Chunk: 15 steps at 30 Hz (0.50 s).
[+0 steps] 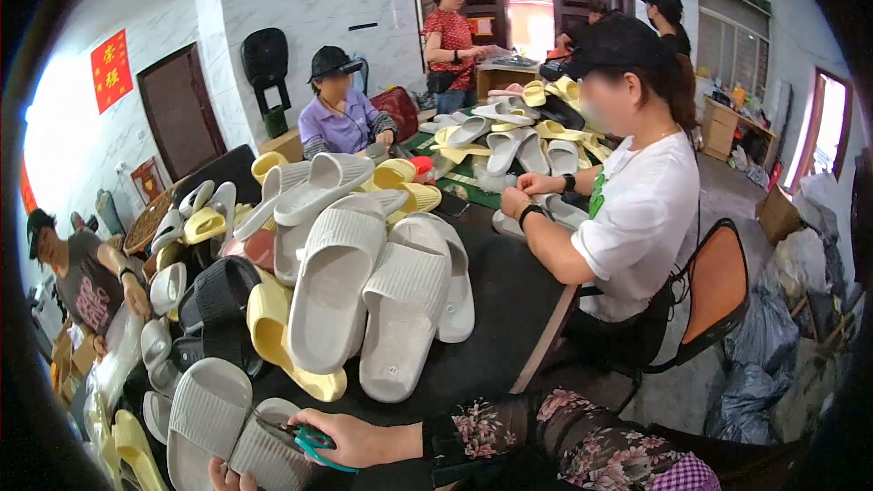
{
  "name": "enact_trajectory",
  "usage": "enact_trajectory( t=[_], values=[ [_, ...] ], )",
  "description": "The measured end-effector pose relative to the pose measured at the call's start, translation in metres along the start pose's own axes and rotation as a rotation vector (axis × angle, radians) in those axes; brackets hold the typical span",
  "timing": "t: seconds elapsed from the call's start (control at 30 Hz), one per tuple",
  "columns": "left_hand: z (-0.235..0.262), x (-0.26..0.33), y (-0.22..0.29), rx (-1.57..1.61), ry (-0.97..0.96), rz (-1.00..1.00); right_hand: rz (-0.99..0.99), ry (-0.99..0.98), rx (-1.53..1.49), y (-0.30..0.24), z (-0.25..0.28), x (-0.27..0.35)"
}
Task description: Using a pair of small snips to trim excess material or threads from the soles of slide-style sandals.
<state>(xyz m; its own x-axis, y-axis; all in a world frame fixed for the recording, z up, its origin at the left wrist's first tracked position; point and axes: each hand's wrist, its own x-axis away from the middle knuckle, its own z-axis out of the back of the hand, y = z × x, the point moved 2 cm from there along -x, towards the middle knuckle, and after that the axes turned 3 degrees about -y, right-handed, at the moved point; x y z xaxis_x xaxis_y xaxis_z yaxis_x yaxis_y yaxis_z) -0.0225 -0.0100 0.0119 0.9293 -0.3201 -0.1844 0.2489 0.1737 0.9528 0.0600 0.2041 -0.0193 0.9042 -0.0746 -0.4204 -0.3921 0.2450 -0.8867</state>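
Teal-handled scissors [314, 442] in the right hand's fingers [316, 419], beside grey slippers [207, 423]

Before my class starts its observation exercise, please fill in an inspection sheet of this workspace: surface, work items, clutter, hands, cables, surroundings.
Surface: black-topped table, heavily loaded on its left side.
Work items: pair of pale grey slide sandals side by side at the lower edge; teal-handled scissors, blades at the slides.
Clutter: heap of grey slides, yellow slides and black slides.
Hands: right hand grips the scissors; left hand, mostly cut off, has its fingers at the grey pair.
Cables: nothing seen that is plainly a cable.
Surroundings: co-worker in a white shirt seated at the right; others farther back; plastic bags on the floor.
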Motion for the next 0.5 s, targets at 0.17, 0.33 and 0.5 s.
enact_trajectory(
  t=[0.17,0.33,0.5],
  values=[
    [-0.001,0.004,0.001,0.060,-0.042,-0.003,0.043,0.003,-0.022,-0.009,0.001,0.000],
    [-0.003,0.008,0.000,0.039,-0.063,-0.016,0.002,0.010,-0.029,-0.005,0.005,0.003],
    [-0.027,-0.024,-0.051,-0.026,-0.108,0.025,-0.090,0.062,-0.071,0.011,0.022,0.013]
  ],
)
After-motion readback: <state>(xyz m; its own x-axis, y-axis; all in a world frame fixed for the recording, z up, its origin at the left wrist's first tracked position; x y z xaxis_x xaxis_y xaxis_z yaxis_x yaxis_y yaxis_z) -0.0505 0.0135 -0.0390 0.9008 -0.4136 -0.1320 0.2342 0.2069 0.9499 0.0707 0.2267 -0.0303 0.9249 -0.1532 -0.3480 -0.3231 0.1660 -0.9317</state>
